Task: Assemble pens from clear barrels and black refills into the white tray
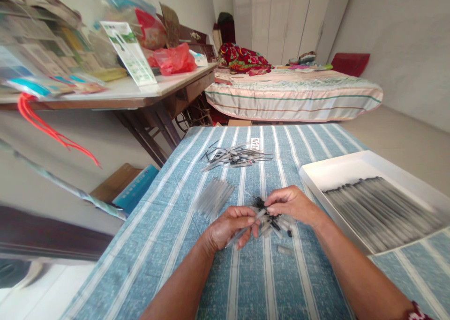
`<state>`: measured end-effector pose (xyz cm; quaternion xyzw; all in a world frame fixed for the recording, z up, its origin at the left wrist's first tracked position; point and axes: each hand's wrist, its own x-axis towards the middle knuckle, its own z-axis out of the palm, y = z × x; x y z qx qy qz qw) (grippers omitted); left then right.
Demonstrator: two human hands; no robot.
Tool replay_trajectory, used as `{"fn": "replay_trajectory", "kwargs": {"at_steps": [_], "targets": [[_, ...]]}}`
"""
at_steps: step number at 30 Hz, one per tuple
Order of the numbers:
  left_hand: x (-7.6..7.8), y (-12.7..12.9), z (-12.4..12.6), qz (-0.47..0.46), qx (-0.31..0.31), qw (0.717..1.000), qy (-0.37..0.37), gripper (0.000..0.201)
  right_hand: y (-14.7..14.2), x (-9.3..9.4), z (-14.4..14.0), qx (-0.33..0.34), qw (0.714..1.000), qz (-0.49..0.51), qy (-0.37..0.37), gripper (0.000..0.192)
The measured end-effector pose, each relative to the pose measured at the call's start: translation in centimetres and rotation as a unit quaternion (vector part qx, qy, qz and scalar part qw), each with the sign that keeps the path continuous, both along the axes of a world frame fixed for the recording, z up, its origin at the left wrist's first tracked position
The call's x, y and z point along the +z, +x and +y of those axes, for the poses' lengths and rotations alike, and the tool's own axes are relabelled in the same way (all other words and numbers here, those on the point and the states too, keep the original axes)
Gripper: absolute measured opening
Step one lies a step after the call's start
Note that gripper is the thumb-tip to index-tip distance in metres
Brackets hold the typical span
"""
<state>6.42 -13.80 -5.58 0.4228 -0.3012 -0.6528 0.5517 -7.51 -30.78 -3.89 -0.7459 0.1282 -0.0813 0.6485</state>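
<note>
My left hand (235, 225) is closed around a translucent pen barrel (260, 214), which slants from lower left to upper right. At the barrel's upper end my right hand (286, 201) pinches with thumb and fingers; the small dark piece there is partly hidden. Under and between both hands lies a loose pile of clear caps and black pen parts (276, 224). One clear cap (284, 250) rests apart, closer to me. Left of the pile, several clear pen barrels (215, 196) lie side by side. Thin dark refills (239, 156) are heaped farther back.
A white box (365, 163) on the right holds a row of pens (383, 212). Blue striped cloth (168, 245) covers the table. A side table (147, 97) with bags and a red plastic bag (175, 60) stands at left, a bed (295, 95) behind.
</note>
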Motion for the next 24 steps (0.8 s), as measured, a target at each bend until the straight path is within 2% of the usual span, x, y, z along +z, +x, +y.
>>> {"fn": "replay_trajectory", "kwargs": {"at_steps": [14, 24], "targets": [[0.15, -0.06, 0.02, 0.004, -0.002, 1.0, 0.008, 0.02, 0.11, -0.24, 0.33, 0.004, 1.0, 0.028, 0.007, 0.026], [0.1, 0.0, -0.01, -0.005, -0.007, 1.0, 0.018, 0.016, 0.05, 0.14, 0.44, 0.053, 0.995, 0.065, -0.057, 0.022]]}}
